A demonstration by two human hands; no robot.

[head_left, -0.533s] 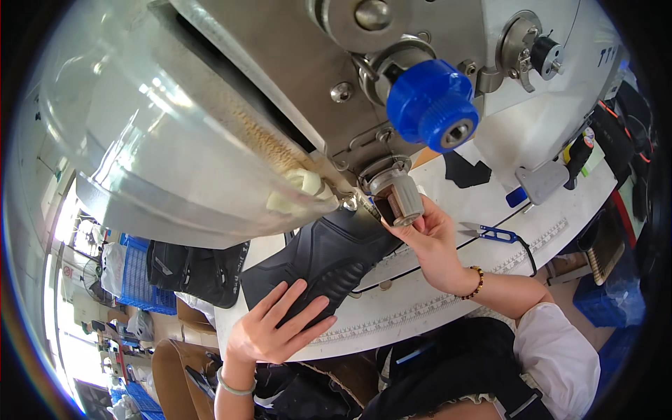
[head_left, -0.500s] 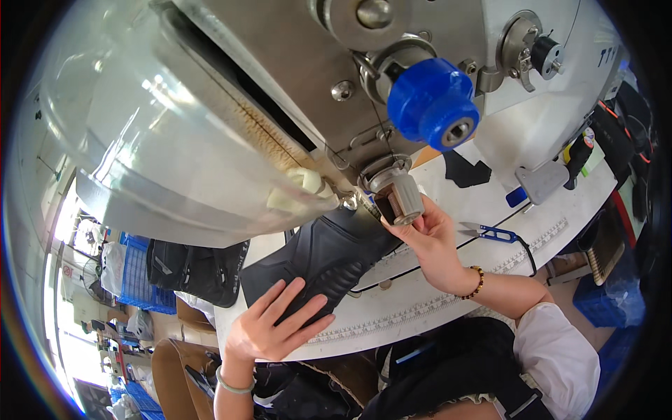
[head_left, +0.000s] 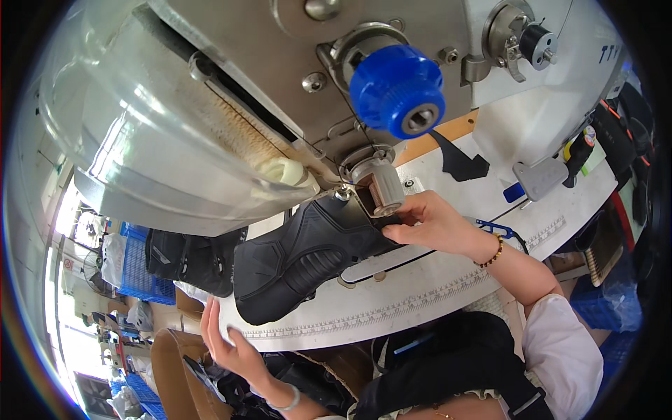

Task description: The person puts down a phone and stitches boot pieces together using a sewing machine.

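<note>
A black moulded piece (head_left: 301,255), which looks like a boot upper, lies across the white table under the head of a sewing machine (head_left: 273,70). Its upper end sits at the machine's metal foot (head_left: 342,194). My right hand (head_left: 441,225) is closed on the edge of that end, thumb and fingers pinching it beside the clear guard (head_left: 383,192). Off the lower left end of the upper, my left hand (head_left: 238,355) is in the air at the table's front edge, touching nothing, its fingers stretched and apart.
A large blue knob (head_left: 397,91) juts from the machine. Blue thread snips (head_left: 495,228) lie partly behind my right hand. Further back are a black cut piece (head_left: 458,159) and a grey metal plate (head_left: 542,179). Black finished-looking pieces (head_left: 189,260) stand at left; a cardboard box (head_left: 171,374) is below.
My left hand has let go of the upper and moved down and left. The upper's lower end has swung toward me and left. My right hand has shifted slightly along its edge.
</note>
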